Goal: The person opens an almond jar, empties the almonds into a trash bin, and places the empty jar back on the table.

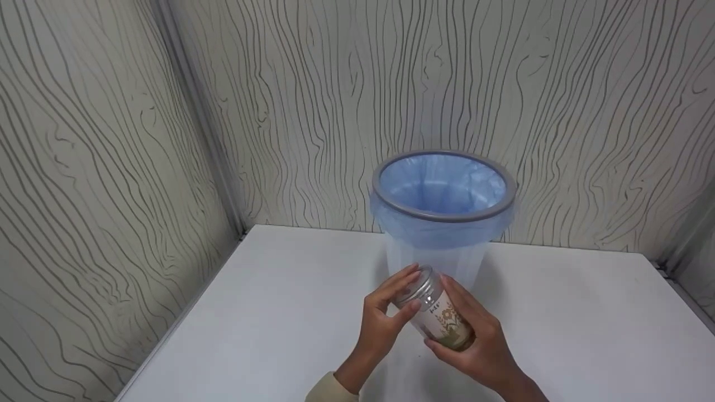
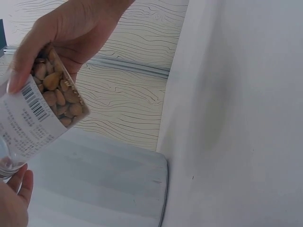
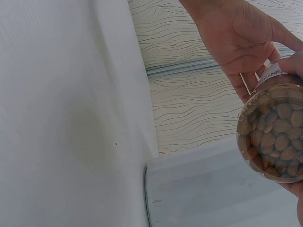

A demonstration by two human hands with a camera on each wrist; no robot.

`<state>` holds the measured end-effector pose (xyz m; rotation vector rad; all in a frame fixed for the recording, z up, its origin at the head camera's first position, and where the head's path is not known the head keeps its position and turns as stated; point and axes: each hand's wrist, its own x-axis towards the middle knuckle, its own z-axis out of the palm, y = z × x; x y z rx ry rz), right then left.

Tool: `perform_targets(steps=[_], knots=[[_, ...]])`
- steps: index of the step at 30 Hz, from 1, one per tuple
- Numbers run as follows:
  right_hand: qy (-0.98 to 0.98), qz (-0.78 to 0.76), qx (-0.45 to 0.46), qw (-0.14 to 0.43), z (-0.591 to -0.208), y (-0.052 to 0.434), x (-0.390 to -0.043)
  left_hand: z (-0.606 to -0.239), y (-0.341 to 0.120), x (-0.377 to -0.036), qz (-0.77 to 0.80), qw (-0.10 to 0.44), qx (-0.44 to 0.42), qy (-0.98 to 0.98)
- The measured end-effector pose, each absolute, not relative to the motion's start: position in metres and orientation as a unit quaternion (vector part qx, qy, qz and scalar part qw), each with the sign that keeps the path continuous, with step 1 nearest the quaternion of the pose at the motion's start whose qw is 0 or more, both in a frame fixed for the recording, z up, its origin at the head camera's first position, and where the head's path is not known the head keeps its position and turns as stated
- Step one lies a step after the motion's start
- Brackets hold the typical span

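Head view shows you holding the jar [image 1: 441, 315] in both hands above the white table [image 1: 251, 312], just in front of the bin [image 1: 444, 187] with its blue liner. The jar's long axis is tilted: its clear lid [image 1: 420, 282] points toward about 11 o'clock, up and away from you toward the bin's wall, while its base sits low toward 5 o'clock, nearer your body.

Your right hand [image 1: 480, 346] wraps the lower body of the jar, fingers and thumb curled round it from the 4 o'clock side. Your left hand [image 1: 385, 318] comes in from 8 o'clock and has its fingertips and thumb curled on the lid end. So the lid belongs to your left hand, the body to your right; neither hand is spread flat.

From the left wrist view you can see the nuts [image 2: 54, 92] packed at the base end and the barcode label [image 2: 28, 120] round the middle, with your right hand gripping that end. The right wrist view looks straight at the round base of the jar [image 3: 274, 135], nuts pressed against the clear bottom.

The bin's mouth lies at 12 o'clock from the jar, higher than the lid, with its wall close behind your fingers, whether touching I cannot tell.
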<state>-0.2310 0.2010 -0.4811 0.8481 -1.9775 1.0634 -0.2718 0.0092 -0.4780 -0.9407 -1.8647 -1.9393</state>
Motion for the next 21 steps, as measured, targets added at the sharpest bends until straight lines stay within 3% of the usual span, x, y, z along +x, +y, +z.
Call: perform_targets(steps=[21], knots=[[-0.774,0.412,0.33,0.349,-0.4809,0.2025,-0.2306,-0.4781,0.0102,-0.2727,-0.678,0.156,-0.314,-0.646]])
